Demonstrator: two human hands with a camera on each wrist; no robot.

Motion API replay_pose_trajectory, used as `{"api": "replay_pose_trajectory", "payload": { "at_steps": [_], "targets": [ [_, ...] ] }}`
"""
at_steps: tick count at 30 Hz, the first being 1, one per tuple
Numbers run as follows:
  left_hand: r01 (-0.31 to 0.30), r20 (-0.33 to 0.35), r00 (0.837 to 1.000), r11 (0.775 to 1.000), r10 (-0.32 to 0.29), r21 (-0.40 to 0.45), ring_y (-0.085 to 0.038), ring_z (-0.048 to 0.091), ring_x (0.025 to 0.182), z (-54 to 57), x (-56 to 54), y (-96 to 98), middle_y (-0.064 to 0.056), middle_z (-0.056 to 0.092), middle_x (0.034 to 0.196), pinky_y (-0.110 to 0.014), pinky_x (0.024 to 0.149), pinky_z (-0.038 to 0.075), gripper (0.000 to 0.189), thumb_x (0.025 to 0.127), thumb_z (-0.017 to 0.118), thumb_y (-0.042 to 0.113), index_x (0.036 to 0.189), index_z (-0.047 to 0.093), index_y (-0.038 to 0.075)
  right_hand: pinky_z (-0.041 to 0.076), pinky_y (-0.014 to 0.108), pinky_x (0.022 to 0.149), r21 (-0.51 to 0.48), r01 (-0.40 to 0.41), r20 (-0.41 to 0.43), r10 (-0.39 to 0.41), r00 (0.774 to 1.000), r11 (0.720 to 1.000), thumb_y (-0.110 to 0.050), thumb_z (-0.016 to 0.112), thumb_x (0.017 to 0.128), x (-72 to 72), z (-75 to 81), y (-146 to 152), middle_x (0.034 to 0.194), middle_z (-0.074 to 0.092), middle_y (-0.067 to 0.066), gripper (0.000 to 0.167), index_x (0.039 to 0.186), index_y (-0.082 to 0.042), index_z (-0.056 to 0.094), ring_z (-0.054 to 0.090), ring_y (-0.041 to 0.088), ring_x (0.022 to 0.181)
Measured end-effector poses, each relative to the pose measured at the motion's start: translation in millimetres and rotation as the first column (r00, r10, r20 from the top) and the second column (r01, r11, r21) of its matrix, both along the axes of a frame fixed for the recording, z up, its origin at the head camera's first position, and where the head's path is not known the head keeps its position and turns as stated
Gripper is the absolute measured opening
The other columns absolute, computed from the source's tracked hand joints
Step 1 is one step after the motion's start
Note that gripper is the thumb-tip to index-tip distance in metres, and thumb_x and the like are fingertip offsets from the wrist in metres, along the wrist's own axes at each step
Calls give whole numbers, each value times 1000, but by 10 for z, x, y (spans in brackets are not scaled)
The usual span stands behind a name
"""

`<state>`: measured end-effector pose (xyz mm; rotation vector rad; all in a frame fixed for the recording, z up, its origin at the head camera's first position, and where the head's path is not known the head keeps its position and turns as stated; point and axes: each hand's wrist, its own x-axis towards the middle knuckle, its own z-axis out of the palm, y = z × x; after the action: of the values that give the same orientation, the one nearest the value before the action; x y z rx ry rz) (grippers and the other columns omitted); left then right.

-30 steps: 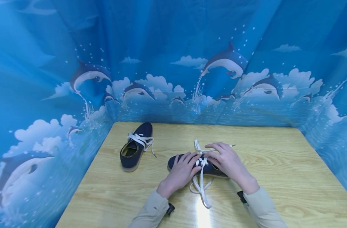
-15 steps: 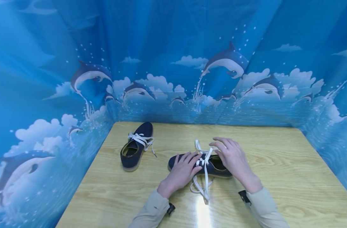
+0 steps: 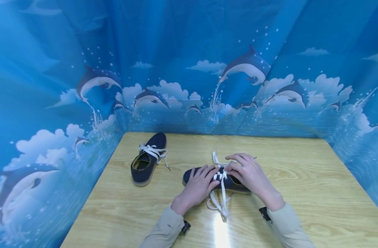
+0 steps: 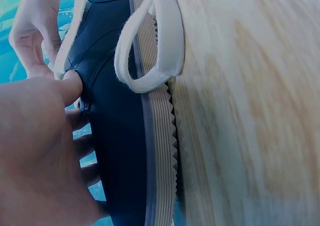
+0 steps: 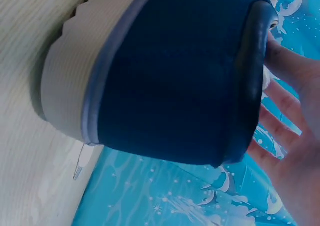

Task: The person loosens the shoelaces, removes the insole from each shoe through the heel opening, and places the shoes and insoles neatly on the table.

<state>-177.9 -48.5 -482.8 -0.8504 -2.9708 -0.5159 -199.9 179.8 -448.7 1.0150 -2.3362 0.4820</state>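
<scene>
A dark navy shoe point(image 3: 235, 185) with white laces lies with its toe to the left at the middle of the table. My left hand point(image 3: 197, 187) rests on its front part, fingers fairly straight across the upper and the thumb point(image 4: 72, 88) beside the laces. My right hand point(image 3: 250, 175) is at the lacing by the shoe's opening, pinching the white shoelace point(image 3: 224, 174) between thumb and fingers; the fingertips are partly hidden. One lace end point(image 3: 222, 210) trails toward me, a loop of it point(image 4: 170, 41) hanging beside the sole. Another stretch point(image 3: 215, 157) lies on the far side.
A second navy shoe point(image 3: 144, 174), its white laces point(image 3: 153, 151) loose on top, stands at the table's back left. The wooden table point(image 3: 300, 172) ends at a blue dolphin-print curtain point(image 3: 182, 69) behind and at both sides.
My right hand pulled the lace up and to the right, then came back down to the lacing. The near lace end has drawn in slightly. My left hand stays on the shoe.
</scene>
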Motion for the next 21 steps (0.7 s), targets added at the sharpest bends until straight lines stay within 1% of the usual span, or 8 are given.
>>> {"api": "replay_pose_trajectory", "payload": {
  "at_steps": [3,6,9,11,12,14,17,21],
  "targets": [
    [-1,1,1000,1000,1,-2,-32,33,149,-4,3,-1,-2,36,162,-65,119,23,54,110,31,47,158,36,24,52,52,95,-1,14,-25,-14,1000,1000,-11,86,78,-12,-20,3,119,70,8,18,90,-13,73,62,31,111],
    [-3,6,1000,1000,3,0,-31,32,149,-2,6,2,-2,35,163,-65,119,22,55,109,30,49,159,35,25,51,55,94,-49,112,-95,-116,989,993,-8,84,79,-27,-9,15,118,70,11,20,90,-9,68,64,35,107],
    [-1,7,1000,1000,1,6,-31,32,149,-4,8,6,-2,35,163,-65,120,22,55,109,30,48,159,34,26,49,59,94,-172,245,-110,-266,958,954,-4,79,81,-35,33,57,117,71,15,18,92,-4,65,64,39,105],
    [-1,3,1000,1000,1,9,-31,32,149,-11,7,3,-1,35,163,-65,120,22,55,109,30,48,159,34,25,49,60,94,-240,294,-72,-319,945,925,-1,78,82,-31,68,91,118,70,18,19,96,-2,66,63,42,106],
    [0,0,1000,1000,0,9,-31,32,149,-14,7,1,-1,35,163,-65,120,22,54,109,31,48,159,35,25,49,59,93,-256,300,-51,-323,945,919,1,77,83,-27,84,105,119,69,19,20,100,-1,66,62,42,107],
    [-2,0,1000,1000,2,10,-31,33,149,-7,9,0,-1,35,163,-65,120,22,54,109,31,48,158,35,25,50,59,92,-249,284,-20,-298,954,926,4,77,83,-20,109,119,122,68,20,26,107,-1,67,61,43,109],
    [-1,-3,1000,1000,1,11,-31,33,149,-4,7,-4,-1,36,162,-65,119,22,54,109,32,47,158,36,25,50,59,94,-185,196,-11,-201,979,963,8,76,82,-9,123,104,125,65,19,36,115,-3,68,60,41,112],
    [1,-7,1000,1000,-1,10,-31,34,148,3,2,-5,-1,37,162,-66,119,24,53,110,32,47,158,36,25,51,57,96,-82,61,17,-60,998,995,2,80,81,-3,84,57,127,65,15,30,108,-10,73,60,37,116]
  ]
}}
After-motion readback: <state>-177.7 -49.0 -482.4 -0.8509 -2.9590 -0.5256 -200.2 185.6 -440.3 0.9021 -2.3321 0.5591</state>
